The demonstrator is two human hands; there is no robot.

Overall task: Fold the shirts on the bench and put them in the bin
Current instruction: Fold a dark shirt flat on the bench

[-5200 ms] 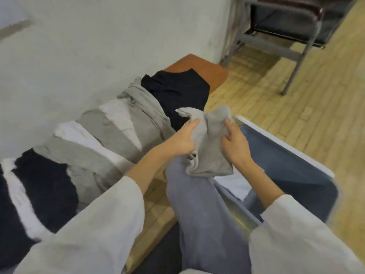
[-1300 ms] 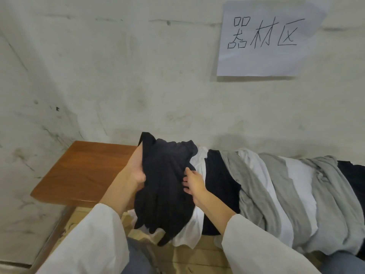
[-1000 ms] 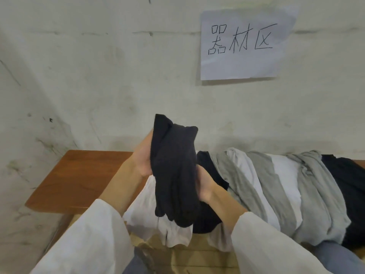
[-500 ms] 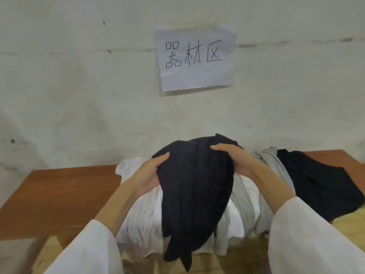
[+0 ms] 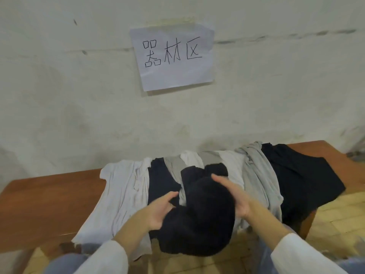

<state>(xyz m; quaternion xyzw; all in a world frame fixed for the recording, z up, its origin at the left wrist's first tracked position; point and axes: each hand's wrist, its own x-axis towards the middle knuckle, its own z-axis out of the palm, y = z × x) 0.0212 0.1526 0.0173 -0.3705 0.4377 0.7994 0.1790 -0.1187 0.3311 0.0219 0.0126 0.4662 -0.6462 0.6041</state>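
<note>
A bunched black shirt [image 5: 199, 214] lies on top of the row of shirts on the wooden bench [image 5: 39, 204] and hangs over the front edge. My left hand [image 5: 160, 210] is at its left side, fingers spread, palm against the cloth. My right hand [image 5: 235, 196] rests flat against its right side, fingers stretched out. Neither hand has cloth pinched in it. Under and beside the black shirt lie a white shirt [image 5: 122, 190], a grey shirt [image 5: 256, 175] and another black shirt [image 5: 296, 180]. The bin is out of view.
The bench stands against a pale wall with a paper sign [image 5: 173, 56] taped on it. Bare bench top shows at the left and at the far right end. Yellow brick-pattern floor [image 5: 335, 220] lies at the lower right.
The black shirt, held up in both hands half a second ago, now lies on the pile. Both hands have dropped to its sides with the fingers open.
</note>
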